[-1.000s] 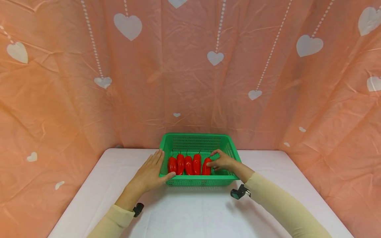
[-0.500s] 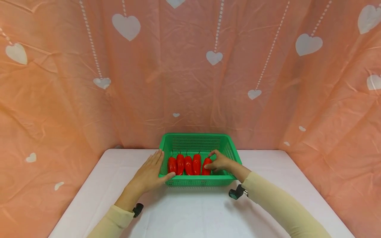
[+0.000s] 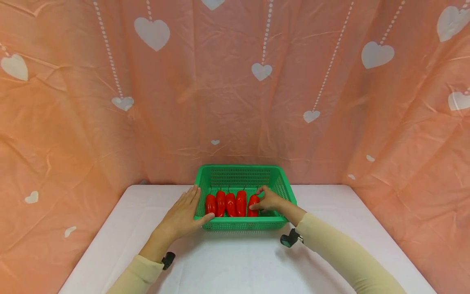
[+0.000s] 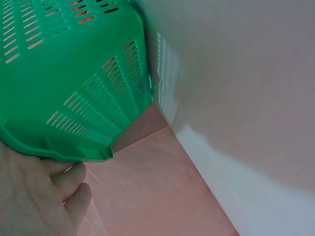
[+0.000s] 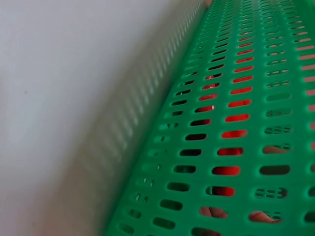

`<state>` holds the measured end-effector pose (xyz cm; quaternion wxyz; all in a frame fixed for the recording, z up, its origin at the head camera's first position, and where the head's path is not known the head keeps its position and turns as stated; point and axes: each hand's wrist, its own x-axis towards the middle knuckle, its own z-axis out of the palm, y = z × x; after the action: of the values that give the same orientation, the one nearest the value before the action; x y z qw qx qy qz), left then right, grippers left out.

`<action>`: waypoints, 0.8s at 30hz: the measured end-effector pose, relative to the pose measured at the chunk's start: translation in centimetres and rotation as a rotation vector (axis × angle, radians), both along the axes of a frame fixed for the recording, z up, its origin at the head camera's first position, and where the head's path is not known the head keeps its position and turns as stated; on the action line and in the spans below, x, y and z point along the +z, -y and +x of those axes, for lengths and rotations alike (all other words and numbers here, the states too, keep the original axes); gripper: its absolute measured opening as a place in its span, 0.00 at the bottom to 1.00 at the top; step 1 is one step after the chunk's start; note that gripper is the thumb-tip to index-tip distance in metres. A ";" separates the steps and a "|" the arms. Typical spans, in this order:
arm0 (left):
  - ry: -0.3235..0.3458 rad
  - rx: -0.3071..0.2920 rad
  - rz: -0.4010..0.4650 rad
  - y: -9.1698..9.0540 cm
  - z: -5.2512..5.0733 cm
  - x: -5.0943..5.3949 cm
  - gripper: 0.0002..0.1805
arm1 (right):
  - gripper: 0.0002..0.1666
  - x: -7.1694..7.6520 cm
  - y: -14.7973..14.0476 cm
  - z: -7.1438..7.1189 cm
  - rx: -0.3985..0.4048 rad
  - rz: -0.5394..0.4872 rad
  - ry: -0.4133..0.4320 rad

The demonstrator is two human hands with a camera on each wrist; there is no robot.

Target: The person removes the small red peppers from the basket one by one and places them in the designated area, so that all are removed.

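Observation:
Several plump red peppers with thin dark stems lie side by side in a green plastic basket (image 3: 238, 222) in the head view. My right hand (image 3: 271, 201) reaches over the basket's right side and holds the rightmost red pepper (image 3: 252, 203), thumb across its body and index finger by its stem. My left hand (image 3: 181, 216) rests on the basket's left rim, fingers straight and thumb over the front corner. In the left wrist view, that hand (image 4: 34, 196) lies against the rim. The right wrist view shows the basket wall (image 5: 197, 152), with fingers partly visible through its slots.
The basket stands on a white-covered table (image 3: 235, 261), near its back edge. Behind and at both sides hangs an orange-pink curtain (image 3: 227, 114) with white hearts. Another red pepper (image 3: 240, 203) lies left of the held one, a narrow gap between them.
My right hand has shifted slightly left, its thumb now further across the rightmost pepper. My left hand stays on the rim. The head view has turned slightly.

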<state>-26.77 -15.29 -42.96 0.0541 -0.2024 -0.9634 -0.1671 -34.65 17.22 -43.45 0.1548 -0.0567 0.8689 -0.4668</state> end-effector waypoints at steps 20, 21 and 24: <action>-0.001 -0.004 0.010 0.1 -0.2 -0.2 0.59 | 0.30 -0.3 0.2 -0.3 0.004 0.082 0.005; 0.000 -0.005 0.009 0.0 -0.2 -0.2 0.59 | 0.30 -0.3 0.1 -0.3 0.005 0.081 0.007; 0.003 -0.005 0.006 0.1 -0.1 -0.2 0.60 | 0.30 -0.2 0.1 -0.3 0.015 0.072 0.007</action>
<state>-26.92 -15.35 -43.16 0.0527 -0.2044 -0.9625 -0.1703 -34.92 17.10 -43.68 0.1634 -0.0558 0.8841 -0.4341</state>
